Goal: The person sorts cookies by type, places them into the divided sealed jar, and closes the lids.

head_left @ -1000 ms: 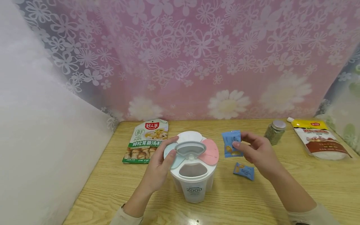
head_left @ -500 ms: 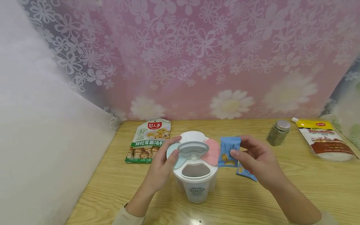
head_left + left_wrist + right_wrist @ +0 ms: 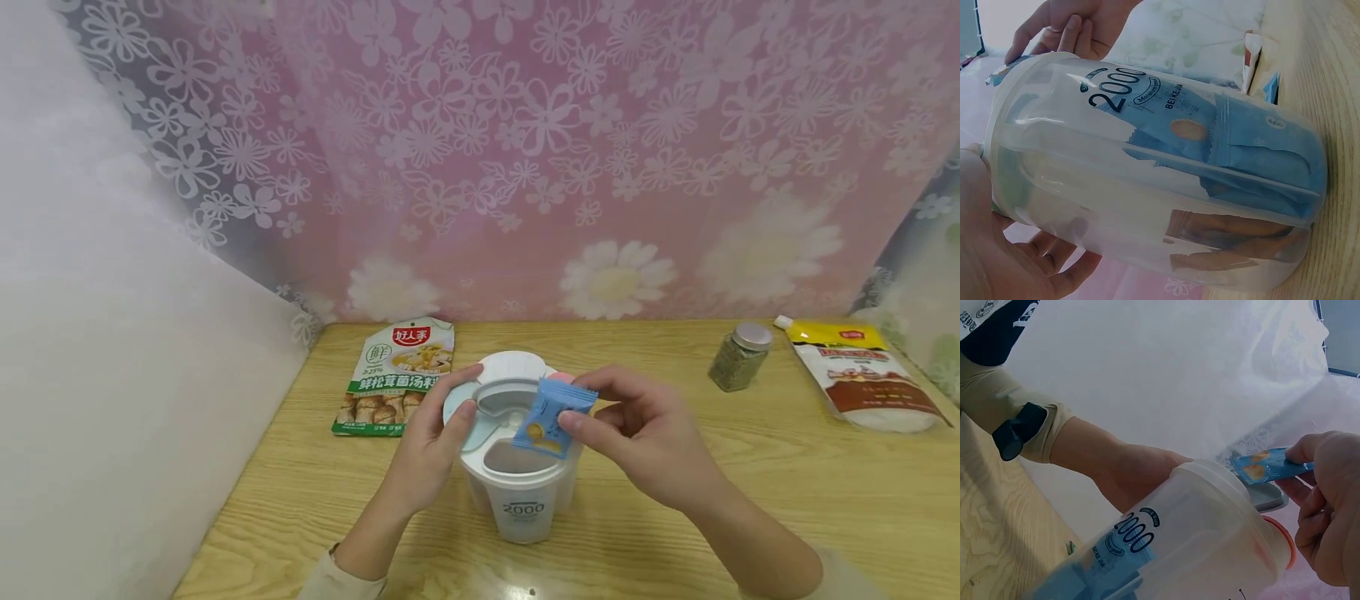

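Observation:
A clear multi-compartment storage canister point(image 3: 522, 512) stands on the wooden table, its grey front flap raised and the compartment below uncovered. My left hand point(image 3: 429, 446) holds the left side of its top, thumb over the pale blue lid point(image 3: 459, 408). Between thumb and fingers, my right hand point(image 3: 648, 433) pinches a small blue snack packet point(image 3: 553, 417), tilted above the uncovered compartment. In the left wrist view, blue packets point(image 3: 1266, 150) fill the lower part of one compartment, and brown packets point(image 3: 1229, 234) lie in another. The pink lid is mostly hidden behind the packet and right hand.
A mushroom soup seasoning pouch point(image 3: 393, 379) lies behind the canister on the left. To the right are a glass jar of green herbs point(image 3: 738, 358) and a spouted pouch point(image 3: 862, 375). Another blue packet point(image 3: 1271, 87) shows on the table in the left wrist view.
My right hand has carried the blue packet leftward, from beside the canister to above its uncovered compartment, tilting it. The left hand keeps its hold. The loose packet is now hidden from the head view.

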`<state>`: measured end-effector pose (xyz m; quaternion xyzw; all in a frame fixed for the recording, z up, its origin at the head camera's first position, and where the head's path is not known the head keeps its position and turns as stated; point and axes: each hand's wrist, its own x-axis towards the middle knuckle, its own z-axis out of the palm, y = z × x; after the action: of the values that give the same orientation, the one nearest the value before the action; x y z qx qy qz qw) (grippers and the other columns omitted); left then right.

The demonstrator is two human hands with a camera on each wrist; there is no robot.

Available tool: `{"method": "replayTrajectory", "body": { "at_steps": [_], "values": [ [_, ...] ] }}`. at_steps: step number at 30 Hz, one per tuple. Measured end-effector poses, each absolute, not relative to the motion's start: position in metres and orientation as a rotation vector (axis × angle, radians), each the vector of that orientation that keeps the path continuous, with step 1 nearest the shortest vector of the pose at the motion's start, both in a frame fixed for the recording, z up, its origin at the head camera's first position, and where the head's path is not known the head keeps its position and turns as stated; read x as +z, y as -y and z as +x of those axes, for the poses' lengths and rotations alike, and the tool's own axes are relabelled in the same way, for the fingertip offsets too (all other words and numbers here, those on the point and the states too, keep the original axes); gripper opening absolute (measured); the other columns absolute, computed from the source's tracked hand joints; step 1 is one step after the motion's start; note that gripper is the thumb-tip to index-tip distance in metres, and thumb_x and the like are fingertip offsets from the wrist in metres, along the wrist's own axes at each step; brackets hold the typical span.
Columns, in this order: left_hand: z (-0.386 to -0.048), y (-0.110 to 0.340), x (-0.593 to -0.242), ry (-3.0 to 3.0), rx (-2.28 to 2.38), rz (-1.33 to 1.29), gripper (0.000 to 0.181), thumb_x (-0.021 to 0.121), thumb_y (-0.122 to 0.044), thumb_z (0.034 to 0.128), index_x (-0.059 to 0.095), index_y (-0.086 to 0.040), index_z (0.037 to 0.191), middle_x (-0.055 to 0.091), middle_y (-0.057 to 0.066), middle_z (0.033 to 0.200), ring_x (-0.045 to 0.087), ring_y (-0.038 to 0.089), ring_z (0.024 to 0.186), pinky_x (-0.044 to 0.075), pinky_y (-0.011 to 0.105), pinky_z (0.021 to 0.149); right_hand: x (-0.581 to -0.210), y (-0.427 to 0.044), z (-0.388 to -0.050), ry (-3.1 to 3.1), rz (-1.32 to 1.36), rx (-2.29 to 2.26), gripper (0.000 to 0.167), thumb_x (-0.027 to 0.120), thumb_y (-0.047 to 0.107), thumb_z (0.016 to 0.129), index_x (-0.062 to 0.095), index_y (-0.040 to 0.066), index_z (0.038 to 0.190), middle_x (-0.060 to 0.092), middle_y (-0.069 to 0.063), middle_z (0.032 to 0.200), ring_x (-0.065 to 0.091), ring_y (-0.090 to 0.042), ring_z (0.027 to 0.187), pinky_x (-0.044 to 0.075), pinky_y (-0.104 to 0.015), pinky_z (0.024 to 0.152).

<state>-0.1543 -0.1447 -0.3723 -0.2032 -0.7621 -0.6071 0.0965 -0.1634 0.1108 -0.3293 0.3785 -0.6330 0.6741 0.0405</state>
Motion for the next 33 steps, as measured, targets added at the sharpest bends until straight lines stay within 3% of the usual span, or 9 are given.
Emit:
{"method": "replayTrajectory", "body": {
  "at_steps": [5,8,21,28,33],
  "values": [
    [-0.154,0.144,-0.372,2.257,-1.8,-0.6,0.04,0.046,-0.018,0.106,0.047,-0.018,0.146,0.054,0.006,0.14,0.058,0.017,0.12,0.053,0.029,0.096,-0.336,-0.105,-0.157,2.011,1.166,1.95,0.029,0.069,-0.014,0.085,0.069,0.007,0.104,0.061,0.003,0.074,0.034,-0.013,0.044,0.026,-0.026,0.036],
    [-0.154,0.144,-0.372,2.258,-1.8,-0.597,0.04,0.046,-0.018,0.106,0.047,-0.019,0.146,0.054,0.006,0.14,0.059,0.017,0.119,0.054,0.03,0.095,-0.338,-0.103,-0.155,2.048,1.148,1.852,0.029,0.071,-0.012,0.083,0.071,0.01,0.102,0.056,-0.002,0.067,0.029,-0.013,0.044,0.023,-0.023,0.037],
    [-0.154,0.144,-0.371,2.273,-1.788,-0.562,0.039,0.047,-0.02,0.1059,0.048,-0.022,0.145,0.054,0.005,0.142,0.058,0.018,0.12,0.054,0.029,0.094,-0.336,-0.11,-0.159,2.101,1.136,1.836,0.028,0.07,-0.012,0.085,0.073,0.009,0.103,0.074,0.008,0.098,0.028,-0.011,0.044,0.026,-0.017,0.039],
    [-0.154,0.144,-0.372,2.275,-1.779,-0.557,0.039,0.047,-0.019,0.1062,0.048,-0.022,0.145,0.055,0.005,0.14,0.059,0.018,0.118,0.055,0.03,0.093,-0.338,-0.122,-0.161,2.158,1.07,2.019,0.027,0.066,-0.009,0.089,0.07,0.008,0.109,0.072,0.008,0.106,0.032,-0.018,0.046,0.03,-0.03,0.039],
    [-0.154,0.144,-0.372,2.281,-1.777,-0.549,0.039,0.047,-0.019,0.106,0.049,-0.022,0.145,0.056,0.005,0.14,0.059,0.018,0.118,0.055,0.029,0.093,-0.34,-0.134,-0.163,2.186,1.009,2.039,0.03,0.065,-0.009,0.09,0.068,0.009,0.114,0.071,0.007,0.105,0.033,-0.018,0.048,0.029,-0.032,0.041]
  ]
}}
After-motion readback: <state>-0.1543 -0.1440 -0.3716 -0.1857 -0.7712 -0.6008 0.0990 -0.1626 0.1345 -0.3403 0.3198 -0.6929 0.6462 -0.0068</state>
